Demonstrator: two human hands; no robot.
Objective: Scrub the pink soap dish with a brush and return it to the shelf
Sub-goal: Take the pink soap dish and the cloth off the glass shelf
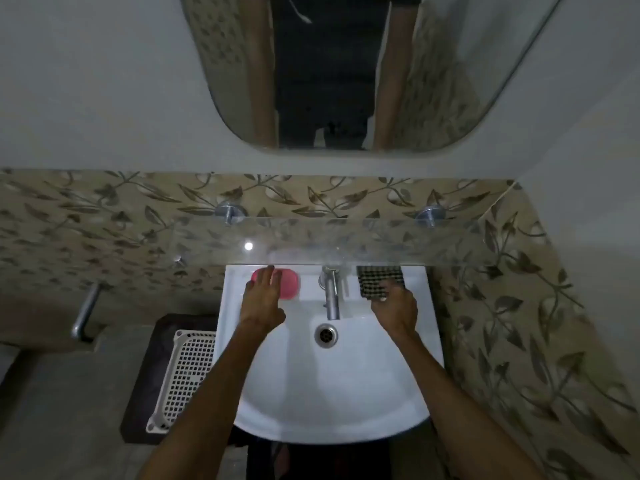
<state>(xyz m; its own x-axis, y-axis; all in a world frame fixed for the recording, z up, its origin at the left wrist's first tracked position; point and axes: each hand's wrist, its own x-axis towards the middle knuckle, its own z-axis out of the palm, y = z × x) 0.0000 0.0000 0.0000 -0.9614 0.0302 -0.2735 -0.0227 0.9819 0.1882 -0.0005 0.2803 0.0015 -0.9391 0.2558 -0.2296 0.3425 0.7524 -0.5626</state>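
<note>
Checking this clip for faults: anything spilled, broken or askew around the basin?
Nothing stands out. The pink plastic soap dish lies flat on the white ceramic basin ledge, the bristly scrubbing brush opposite; no spill or damage shows.

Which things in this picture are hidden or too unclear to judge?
- Head view: left hand covers part of the pink soap dish; contact unclear.
- Brush: its handle is hidden under the right hand; grip unclear.
- Glass shelf blurs the sink rear edge.

Over a white sink (408, 393), the left hand (264, 299) with straight fingers touches the pink soap dish (289, 284) at the back-left rim; the right hand (396, 308) grips a brush (377, 280) at back-right.
</note>
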